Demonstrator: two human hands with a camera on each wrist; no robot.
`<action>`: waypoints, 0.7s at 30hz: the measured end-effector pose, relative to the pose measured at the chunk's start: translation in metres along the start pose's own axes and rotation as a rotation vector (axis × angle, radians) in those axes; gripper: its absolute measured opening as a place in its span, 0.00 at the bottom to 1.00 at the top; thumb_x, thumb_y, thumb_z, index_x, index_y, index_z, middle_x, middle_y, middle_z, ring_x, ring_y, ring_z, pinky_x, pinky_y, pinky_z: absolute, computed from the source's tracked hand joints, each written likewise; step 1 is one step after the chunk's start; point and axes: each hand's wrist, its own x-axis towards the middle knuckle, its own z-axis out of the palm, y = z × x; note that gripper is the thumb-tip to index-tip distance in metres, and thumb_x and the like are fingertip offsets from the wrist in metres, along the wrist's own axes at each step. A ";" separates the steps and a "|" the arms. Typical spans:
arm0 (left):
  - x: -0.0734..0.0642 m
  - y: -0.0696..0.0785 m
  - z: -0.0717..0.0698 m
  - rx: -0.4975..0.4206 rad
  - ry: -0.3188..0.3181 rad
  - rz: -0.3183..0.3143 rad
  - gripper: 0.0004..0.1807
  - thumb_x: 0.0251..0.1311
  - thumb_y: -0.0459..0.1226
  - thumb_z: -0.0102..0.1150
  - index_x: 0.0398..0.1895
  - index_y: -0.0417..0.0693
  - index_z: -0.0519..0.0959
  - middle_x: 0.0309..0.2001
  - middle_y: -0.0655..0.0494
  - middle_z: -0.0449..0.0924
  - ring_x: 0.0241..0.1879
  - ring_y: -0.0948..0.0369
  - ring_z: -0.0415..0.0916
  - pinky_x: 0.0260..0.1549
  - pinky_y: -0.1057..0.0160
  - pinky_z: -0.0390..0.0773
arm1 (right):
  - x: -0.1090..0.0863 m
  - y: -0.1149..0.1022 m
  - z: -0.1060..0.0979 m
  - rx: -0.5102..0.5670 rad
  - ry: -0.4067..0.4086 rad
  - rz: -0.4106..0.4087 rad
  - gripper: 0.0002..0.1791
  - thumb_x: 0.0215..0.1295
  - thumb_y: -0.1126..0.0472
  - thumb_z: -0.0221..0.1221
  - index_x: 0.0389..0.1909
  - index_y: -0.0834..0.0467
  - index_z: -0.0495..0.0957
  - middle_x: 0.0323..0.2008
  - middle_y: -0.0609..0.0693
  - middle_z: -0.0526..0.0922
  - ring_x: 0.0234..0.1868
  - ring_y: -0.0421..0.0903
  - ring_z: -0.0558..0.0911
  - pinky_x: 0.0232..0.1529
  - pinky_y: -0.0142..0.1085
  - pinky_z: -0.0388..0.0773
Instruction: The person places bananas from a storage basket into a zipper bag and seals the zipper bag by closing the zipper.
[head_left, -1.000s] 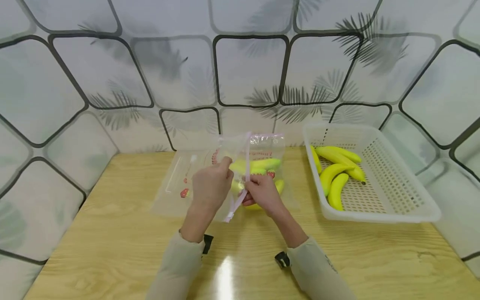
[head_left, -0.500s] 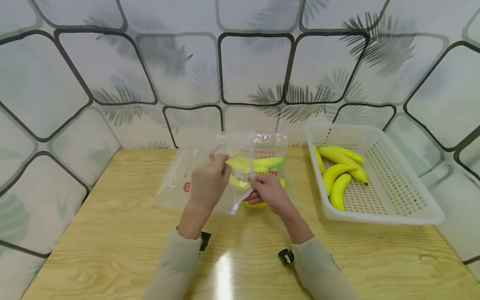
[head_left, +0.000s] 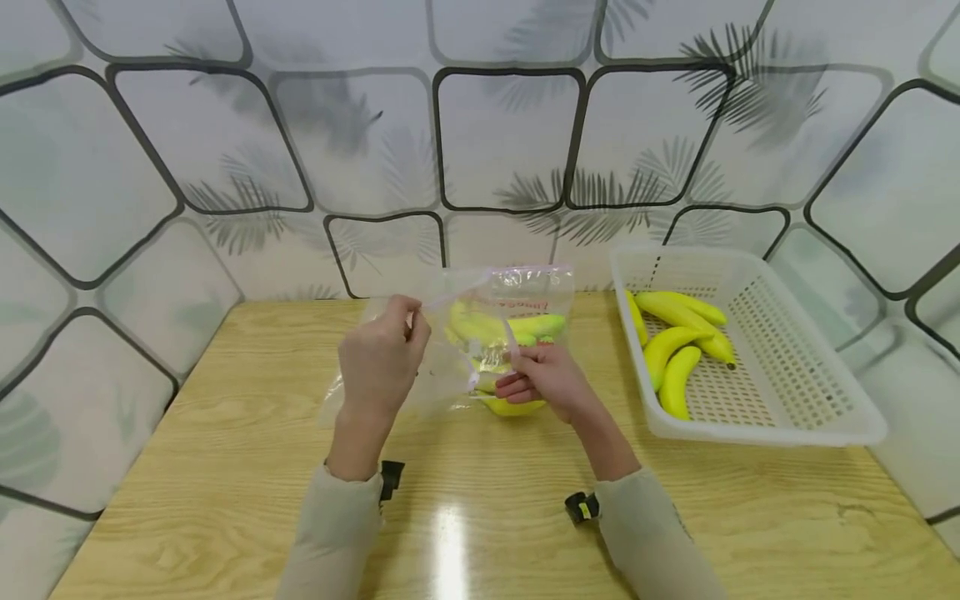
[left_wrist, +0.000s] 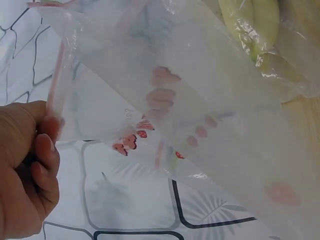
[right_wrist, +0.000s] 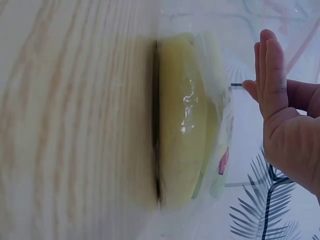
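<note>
My left hand (head_left: 381, 354) pinches one pink-edged lip of a clear zip bag (left_wrist: 105, 105) printed with red strawberries. In the head view, my right hand (head_left: 551, 379) holds the facing lip between thumb and fingers, its other fingers fairly straight. The bag's mouth gapes between the hands, with a small white slider (head_left: 473, 380) at its near end. Below and behind it, several yellow-green bananas (head_left: 536, 324) lie inside clear plastic on the table. From the right wrist view, a banana (right_wrist: 182, 120) under glossy film rests on the wood, left of my right hand.
To the right stands a white perforated plastic basket (head_left: 787, 435) with several loose yellow bananas (head_left: 678, 379) on its left side. A patterned fabric wall (head_left: 510, 142) rises behind the wooden table (head_left: 247, 467).
My left hand has moved left and pulled its lip of the bag away from the other, so the mouth has widened. The right hand has shifted slightly right. The basket has stayed put.
</note>
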 end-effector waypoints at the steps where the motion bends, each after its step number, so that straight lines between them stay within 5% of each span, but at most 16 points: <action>1: 0.000 0.002 -0.001 0.030 -0.025 -0.004 0.00 0.58 0.28 0.61 0.32 0.39 0.80 0.11 0.51 0.75 0.05 0.63 0.52 0.05 0.66 0.53 | 0.000 0.001 0.001 -0.006 -0.002 -0.010 0.21 0.78 0.65 0.47 0.61 0.77 0.70 0.33 0.60 0.86 0.30 0.45 0.88 0.36 0.37 0.86; 6: -0.002 0.012 -0.003 0.075 -0.148 -0.058 0.05 0.61 0.32 0.65 0.31 0.43 0.78 0.21 0.51 0.76 0.11 0.59 0.63 0.06 0.62 0.63 | -0.002 0.000 0.007 -0.049 -0.012 -0.058 0.19 0.77 0.65 0.48 0.56 0.78 0.74 0.30 0.62 0.87 0.29 0.46 0.88 0.32 0.38 0.86; 10: -0.003 0.019 -0.003 0.005 -0.156 -0.086 0.07 0.62 0.29 0.63 0.31 0.41 0.74 0.29 0.46 0.71 0.15 0.56 0.67 0.07 0.60 0.68 | -0.005 -0.002 0.012 -0.064 -0.013 -0.068 0.19 0.76 0.64 0.49 0.53 0.78 0.75 0.28 0.61 0.87 0.27 0.45 0.88 0.31 0.38 0.86; 15: -0.004 0.019 0.004 -0.083 -0.025 -0.026 0.06 0.60 0.21 0.58 0.29 0.36 0.74 0.28 0.44 0.70 0.13 0.57 0.63 0.09 0.62 0.68 | -0.007 -0.003 0.015 -0.071 -0.001 -0.063 0.19 0.76 0.65 0.48 0.57 0.76 0.74 0.28 0.60 0.86 0.26 0.44 0.87 0.33 0.42 0.86; 19: -0.005 0.018 0.011 -0.109 0.117 0.028 0.08 0.55 0.16 0.56 0.28 0.34 0.76 0.26 0.43 0.70 0.14 0.56 0.64 0.09 0.61 0.68 | -0.006 -0.002 0.015 -0.060 0.010 -0.054 0.18 0.76 0.63 0.49 0.50 0.77 0.75 0.28 0.59 0.86 0.28 0.46 0.88 0.34 0.45 0.86; 21: -0.005 0.018 0.012 -0.130 0.126 0.029 0.08 0.54 0.15 0.56 0.28 0.33 0.75 0.25 0.43 0.70 0.14 0.56 0.64 0.09 0.61 0.68 | -0.006 -0.001 0.015 -0.052 0.015 -0.052 0.18 0.76 0.63 0.50 0.49 0.78 0.75 0.27 0.58 0.86 0.28 0.46 0.88 0.33 0.43 0.86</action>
